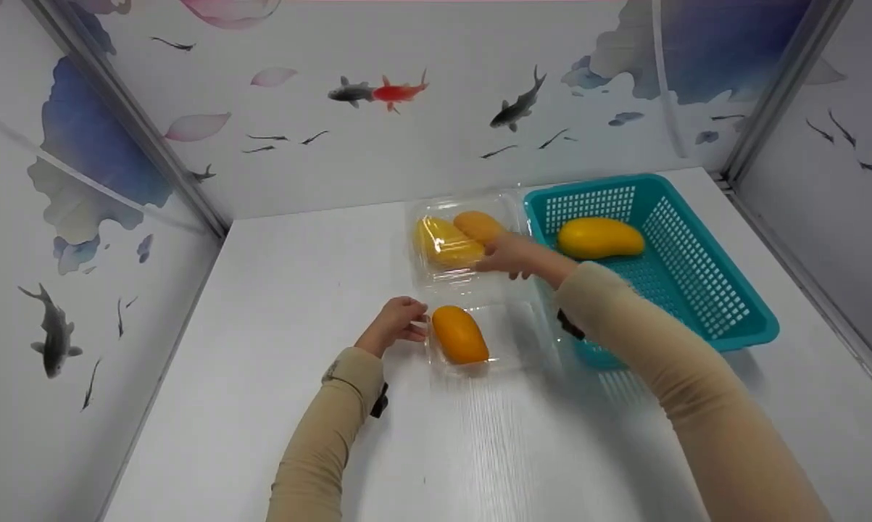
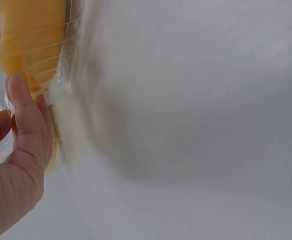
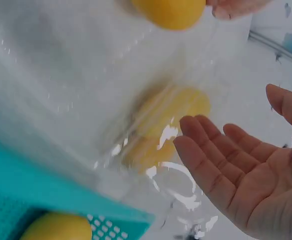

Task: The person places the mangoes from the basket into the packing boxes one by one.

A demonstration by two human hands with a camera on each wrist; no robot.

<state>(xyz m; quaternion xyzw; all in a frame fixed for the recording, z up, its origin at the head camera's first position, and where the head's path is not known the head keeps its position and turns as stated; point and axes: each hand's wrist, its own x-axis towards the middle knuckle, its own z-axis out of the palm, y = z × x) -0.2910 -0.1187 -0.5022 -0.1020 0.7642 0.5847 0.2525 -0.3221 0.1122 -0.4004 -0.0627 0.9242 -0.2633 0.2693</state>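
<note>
My left hand (image 1: 399,320) is at the left side of a clear plastic box (image 1: 512,337), with fingertips touching its edge in the left wrist view. An orange-yellow mango (image 1: 460,335) lies in the left part of this box. Beyond it, two mangoes, one yellow (image 1: 446,245) and one orange (image 1: 478,226), sit under glossy clear plastic (image 1: 422,279). My right hand (image 3: 245,170) has its fingers extended beside that plastic, holding nothing. In the head view it partly covers the orange mango; whether it touches the plastic I cannot tell.
A teal plastic basket (image 1: 722,268) stands on the right, close to the boxes, with one mango (image 1: 601,238) inside. The white table (image 1: 298,290) is bounded by printed panels at the back (image 1: 421,156) and both sides.
</note>
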